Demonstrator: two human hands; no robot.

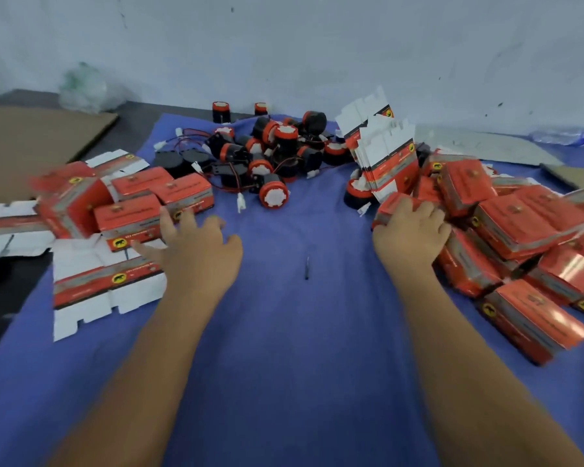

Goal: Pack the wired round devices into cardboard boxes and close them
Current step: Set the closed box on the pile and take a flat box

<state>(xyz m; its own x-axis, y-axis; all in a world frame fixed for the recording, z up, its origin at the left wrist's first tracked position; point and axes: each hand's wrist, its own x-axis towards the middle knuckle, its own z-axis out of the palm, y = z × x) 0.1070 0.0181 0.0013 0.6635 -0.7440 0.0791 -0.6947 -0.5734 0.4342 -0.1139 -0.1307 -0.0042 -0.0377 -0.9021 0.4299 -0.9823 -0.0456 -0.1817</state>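
Devices (270,153) lay heaped in the upper centre of the frame, beyond both hands and roughly midway between them, so neither arm had a clear advantage in reaching them. The left hand (196,244) hovered at centre left with fingers spread and relaxed, holding nothing, its fingertips just beside a flat unfolded box blank (105,284) and the closed boxes (129,214) behind it. That blank lay with its long axis running left to right, directly left of that hand. The right hand (412,230) rested at centre right with its fingers draped over a box at the edge of the packed pile (520,237); whether it gripped or only pressed could not be told.

Each device was a short black plastic cylinder with a red-rimmed white face, trailing thin red and black wires to small white plugs. The boxes were glossy red printed card with white inner flaps. Another sheaf of blanks (388,156) stood upright right of the heap. A soft blue cloth (300,348) covered the surface, with a small dark pin-like item (307,267) lying between the hands.
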